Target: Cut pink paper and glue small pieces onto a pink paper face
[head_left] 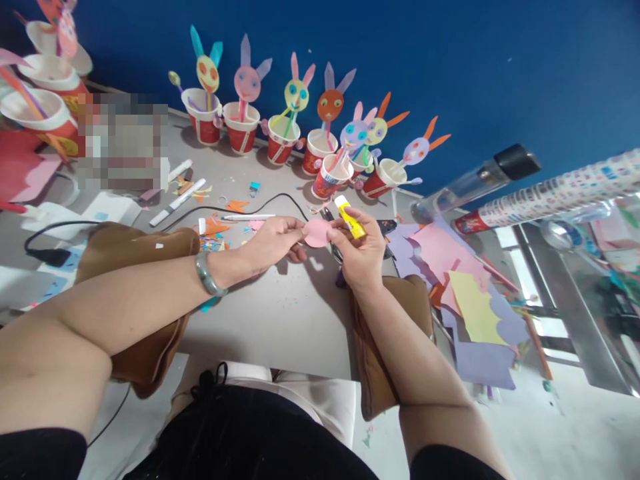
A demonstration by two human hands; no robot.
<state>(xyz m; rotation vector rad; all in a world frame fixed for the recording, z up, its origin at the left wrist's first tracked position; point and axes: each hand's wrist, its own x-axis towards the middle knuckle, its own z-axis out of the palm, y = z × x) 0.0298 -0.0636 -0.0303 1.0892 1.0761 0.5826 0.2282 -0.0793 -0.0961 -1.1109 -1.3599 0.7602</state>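
Pinching a round pink paper disc [317,233] in my left hand [273,241], fingers closed on its edge above the grey table [280,313]; my right hand [361,250] grips a yellow glue stick [351,218], tip just beside the disc. Behind, red paper cups [280,143] hold straw-mounted paper bunny faces [297,95]; flat coloured paper sheets [465,293] lie right

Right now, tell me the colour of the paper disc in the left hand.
Pink: the paper disc pinched by the left hand, clearest in the head view.
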